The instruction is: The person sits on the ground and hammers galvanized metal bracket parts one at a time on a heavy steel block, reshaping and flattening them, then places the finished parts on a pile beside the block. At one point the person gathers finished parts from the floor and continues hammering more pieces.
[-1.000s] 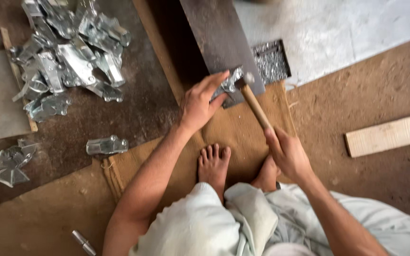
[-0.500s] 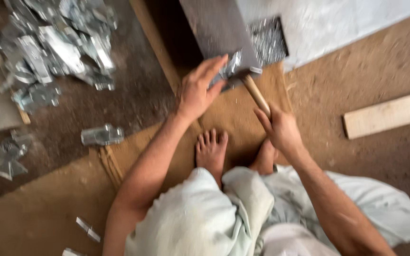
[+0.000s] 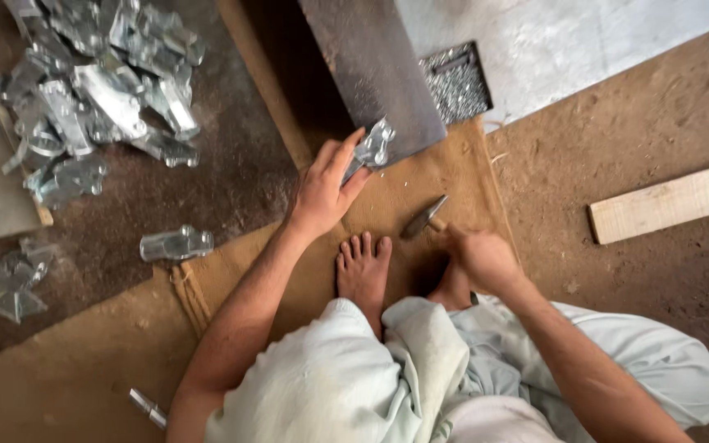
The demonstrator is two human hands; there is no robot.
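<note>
- While the left hand [image 3: 322, 190] presses down near the centre of the view, its fingers are closed on a small shiny metal bracket [image 3: 373, 148], which lies at the lower end of a dark steel plate [image 3: 371, 74].
- Long axis of the bracket runs from about 7 o'clock to 1 o'clock; its upper end points toward the plate, and its lower end is under the thumb and fingers.
- Right hand [image 3: 482, 258] is clamped around the wooden handle of a hammer [image 3: 424, 217], at 4 o'clock from the bracket and apart from it.
- Long axis of the hammer goes from 4 o'clock to 10 o'clock, and its metal head points to 10 o'clock, toward the bracket; the head touches neither the bracket nor the plate.
- One bare foot [image 3: 363, 271] rests on the brown sacking mat [image 3: 445, 176], between the two hands.
- At 10 o'clock lies a heap of similar brackets [image 3: 100, 90], and one single bracket [image 3: 176, 244] lies alone at 9 o'clock.
- At 1 o'clock stands a tray of nails [image 3: 457, 82], just beside the plate.
- At 3 o'clock lies a pale wooden plank [image 3: 670, 201] on the earth floor.
</note>
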